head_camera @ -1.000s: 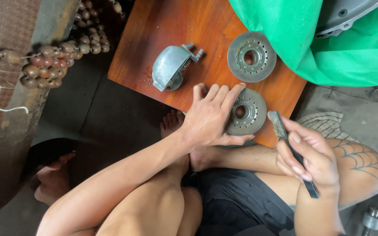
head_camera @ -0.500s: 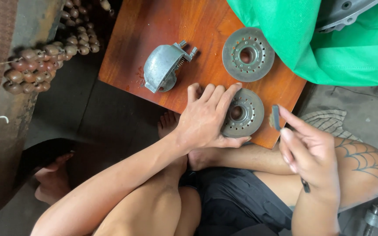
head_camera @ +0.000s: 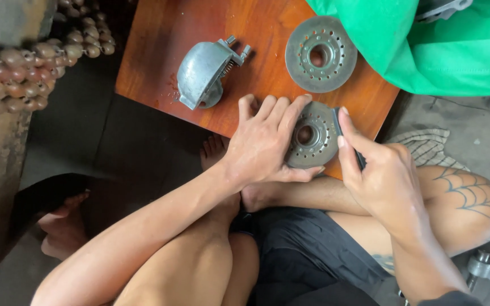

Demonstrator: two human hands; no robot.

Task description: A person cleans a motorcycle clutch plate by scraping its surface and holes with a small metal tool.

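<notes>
**Head view: two discs, one housing, one tool on the bench**

Head camera looks down on a reddish wooden bench bearing three metal parts. Two are round perforated discs, each with a centre hole: the far disc lies free near the bench's far right edge, and the near disc sits at the near right corner. One domed grey housing with small bolts at its end rests near the bench's left edge, apart from both discs.

The left hand lies flat over the near disc, its fingers spread and pressed on the disc's left half and top, the thumb along its near rim. The right hand has its fingers closed around one thin dark tool, whose tip meets the near disc's right rim.

A green cloth covers the bench's far right corner and hides most of a grey metal part at the frame's top. Most of the tool is buried in the fist, so its kind cannot be told. One cluster of brown beads hangs beyond the bench's left edge, cut off by the frame. A checked rag lies on the floor beside the tattooed knee.
</notes>
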